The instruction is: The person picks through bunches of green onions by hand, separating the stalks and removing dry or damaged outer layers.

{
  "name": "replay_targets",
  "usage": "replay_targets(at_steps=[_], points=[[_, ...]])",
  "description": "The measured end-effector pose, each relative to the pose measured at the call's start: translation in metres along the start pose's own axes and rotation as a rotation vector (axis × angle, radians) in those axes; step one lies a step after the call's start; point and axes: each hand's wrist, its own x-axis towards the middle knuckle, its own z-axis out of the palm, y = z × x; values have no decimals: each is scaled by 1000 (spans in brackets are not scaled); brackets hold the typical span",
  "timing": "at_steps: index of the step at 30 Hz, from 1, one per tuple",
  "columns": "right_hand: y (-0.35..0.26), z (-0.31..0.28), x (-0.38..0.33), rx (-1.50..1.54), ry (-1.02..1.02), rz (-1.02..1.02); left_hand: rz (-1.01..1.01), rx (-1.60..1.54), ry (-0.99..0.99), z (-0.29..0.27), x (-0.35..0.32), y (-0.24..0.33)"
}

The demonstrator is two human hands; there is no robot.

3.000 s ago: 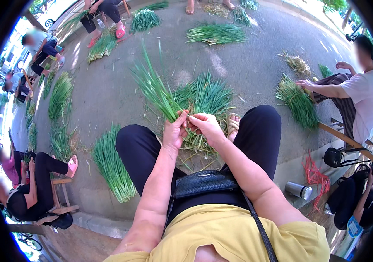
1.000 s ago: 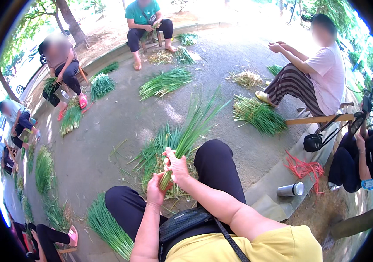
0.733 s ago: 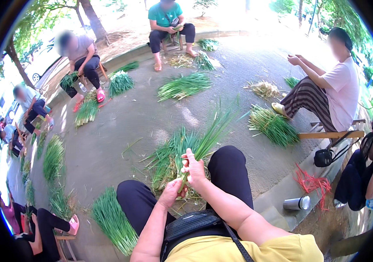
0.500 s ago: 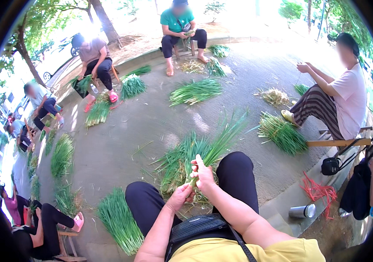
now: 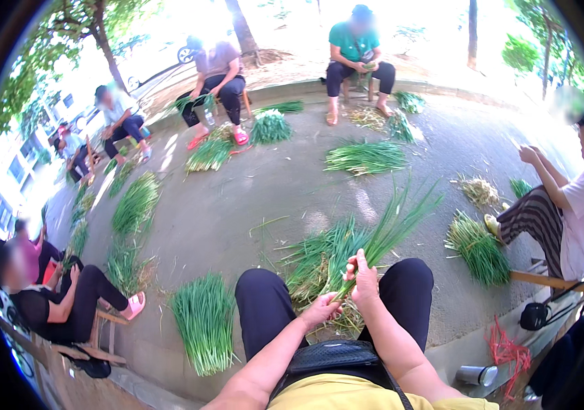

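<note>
Between my knees I hold a small bunch of chives (image 5: pixel 400 225), its green leaves fanning up and away to the right. My right hand (image 5: pixel 364 283) is closed round the stalks. Lower and to the left, my left hand (image 5: pixel 322 311) pinches the pale root ends. Just beyond my hands a loose heap of chives (image 5: pixel 329 251) lies on the ground, with dry, straw-coloured trimmings under and beside it. Left of my left knee rests a big, evenly laid pile of chives (image 5: pixel 203 324), pale ends toward me.
Several people sit on low stools around the paved ground with their own piles of chives (image 5: pixel 366 157). At the right are a chive pile (image 5: pixel 478 249), red plastic ties (image 5: pixel 509 355), a metal tumbler (image 5: pixel 476 375) and a black bag (image 5: pixel 534 316). A black waist bag (image 5: pixel 333 359) lies across my lap.
The view has swung left, so the scene sits further right and more of the person at the lower left shows. Both hands still hold the bunch.
</note>
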Motion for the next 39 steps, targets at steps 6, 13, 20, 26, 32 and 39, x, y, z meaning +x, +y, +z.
replay_targets(at_steps=[6,13,20,26,32,39], points=[[5,0,1,29,52,23,141,36,-60,-6,11,-19],[3,13,-7,-66,-35,72,-75,-275,44,2,-9,20],[26,-3,-1,-341,-206,294,57,-707,73,-21,-5,13],[20,-6,-5,-476,-334,378,-56,-500,-53,-12,-10,18],[38,-13,4,-418,-239,282,-55,-231,168,-8,-1,10],[52,-21,8,-449,-169,265,-78,6,253,-6,0,-1]])
